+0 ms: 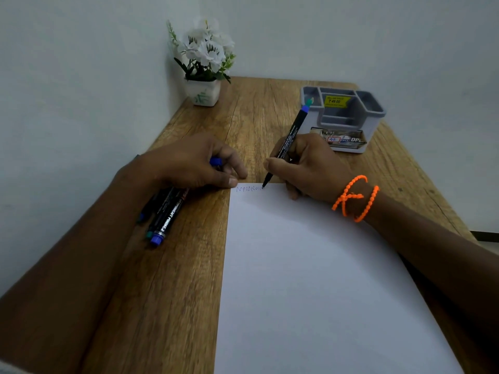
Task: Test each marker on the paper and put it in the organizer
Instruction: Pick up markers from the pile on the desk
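I see the wooden table [189, 279] filling the frame, the white paper [310, 279] across lower right. The grey organizer [348, 117] sits upper right. At centre my right hand [310, 168] grasps a black marker [290, 136], tip on the paper's top edge beside a blue zigzag [248, 189]. My left hand [189, 163] pinches a blue cap [216, 161]; spare markers [164, 214] lie beneath it.

Wooden table [189, 279], paper [310, 279], markers [164, 214] (capped), organizer [348, 122]
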